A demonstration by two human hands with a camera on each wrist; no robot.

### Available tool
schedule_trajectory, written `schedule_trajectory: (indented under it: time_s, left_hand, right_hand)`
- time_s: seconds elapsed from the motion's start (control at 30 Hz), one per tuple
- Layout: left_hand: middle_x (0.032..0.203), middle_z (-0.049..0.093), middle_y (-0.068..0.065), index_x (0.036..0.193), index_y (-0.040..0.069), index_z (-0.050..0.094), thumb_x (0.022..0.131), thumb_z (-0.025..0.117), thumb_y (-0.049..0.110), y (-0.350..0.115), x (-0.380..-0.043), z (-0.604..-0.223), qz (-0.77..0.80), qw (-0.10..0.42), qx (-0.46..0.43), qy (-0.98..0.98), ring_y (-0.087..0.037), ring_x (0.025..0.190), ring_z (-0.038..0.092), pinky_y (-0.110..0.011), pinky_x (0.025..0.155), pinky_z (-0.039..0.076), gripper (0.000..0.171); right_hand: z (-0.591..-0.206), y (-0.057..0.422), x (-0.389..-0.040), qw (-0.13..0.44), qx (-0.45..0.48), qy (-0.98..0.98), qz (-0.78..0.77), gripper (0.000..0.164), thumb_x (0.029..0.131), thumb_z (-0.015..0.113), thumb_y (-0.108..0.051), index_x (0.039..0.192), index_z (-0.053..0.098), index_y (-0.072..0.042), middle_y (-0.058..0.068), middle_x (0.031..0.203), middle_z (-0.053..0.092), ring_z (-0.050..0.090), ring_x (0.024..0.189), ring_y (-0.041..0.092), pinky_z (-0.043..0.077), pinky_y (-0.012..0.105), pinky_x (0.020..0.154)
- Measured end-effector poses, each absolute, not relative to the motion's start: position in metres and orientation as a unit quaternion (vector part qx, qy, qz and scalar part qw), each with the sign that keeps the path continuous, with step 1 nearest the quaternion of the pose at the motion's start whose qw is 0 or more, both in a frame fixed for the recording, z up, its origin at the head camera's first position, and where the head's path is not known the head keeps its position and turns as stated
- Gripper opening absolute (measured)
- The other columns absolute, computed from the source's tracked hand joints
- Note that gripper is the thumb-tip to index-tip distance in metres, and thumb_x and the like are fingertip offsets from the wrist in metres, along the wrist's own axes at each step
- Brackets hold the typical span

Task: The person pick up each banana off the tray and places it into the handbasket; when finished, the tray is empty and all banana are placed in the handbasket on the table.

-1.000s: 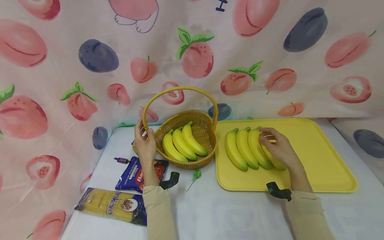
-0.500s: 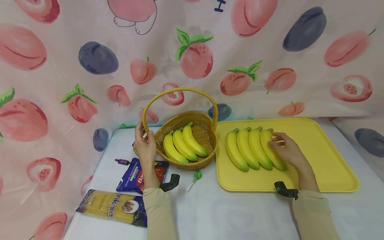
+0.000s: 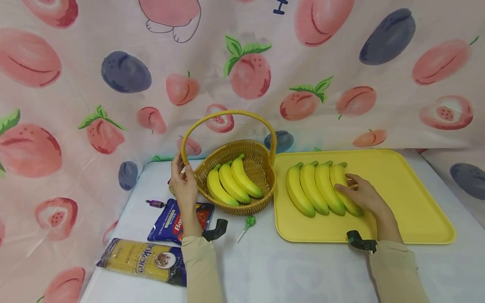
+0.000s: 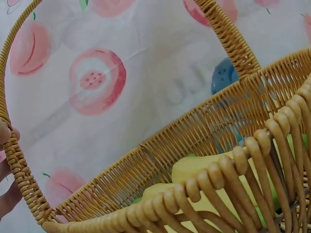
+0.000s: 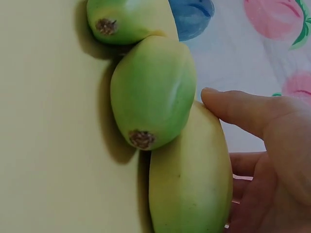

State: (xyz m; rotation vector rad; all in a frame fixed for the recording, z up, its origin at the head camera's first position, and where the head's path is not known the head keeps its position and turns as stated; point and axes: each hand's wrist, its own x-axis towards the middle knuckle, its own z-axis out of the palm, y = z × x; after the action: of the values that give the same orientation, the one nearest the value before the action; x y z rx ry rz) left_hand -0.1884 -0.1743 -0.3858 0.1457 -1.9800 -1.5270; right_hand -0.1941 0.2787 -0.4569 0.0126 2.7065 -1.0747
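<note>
One banana (image 3: 351, 204), lying 11-to-5, is loosely pinched by the nearer right hand (image 3: 365, 195); left hand's (image 3: 183, 185) gripping the basket handle (image 3: 235, 112), 9 o'clock.

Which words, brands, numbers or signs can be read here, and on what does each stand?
"VERDURE MEDITERRAN…", ending unclear: blue packet.
"Ba…", rest hidden by left forearm: same packet.
"ankara": pasta bag.
Tilted sign like "H" or "I": cloth backdrop.
Too small to read: packet's pale label, candy wrapper.
No numbers readable.
</note>
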Motion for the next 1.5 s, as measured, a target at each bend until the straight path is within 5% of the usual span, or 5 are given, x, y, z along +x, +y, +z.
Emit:
schedule_trajectory:
  time_s: [0.97,1.5]
  left_hand:
    - [0.138,0.05,-0.015,0.14,0.012,0.044,0.096,0.047,0.004,-0.173,-0.189,-0.383,-0.579,0.308,0.062,-0.752,-0.03,0.127,0.049,-0.046,0.102,0.044,0.045]
    - [0.139,0.049,-0.017,0.14,0.009,0.043,0.096,0.046,0.003,-0.173,-0.188,-0.382,-0.587,0.301,0.057,-0.749,-0.031,0.128,0.047,-0.046,0.103,0.043,0.045]
  right_hand:
    - [-0.44,0.267,-0.194,0.088,-0.009,0.908,-0.409,0.082,0.092,0.051,-0.051,0.151,0.018,-0.005,0.028,0.135,0.038,0.043,0.113,0.038,0.044,0.039,0.081]
    - [-0.422,0.235,-0.187,0.065,-0.078,0.913,-0.395,0.074,0.092,0.056,-0.044,0.148,0.027,-0.006,0.023,0.133,0.045,0.048,0.112,0.037,0.044,0.042,0.085]
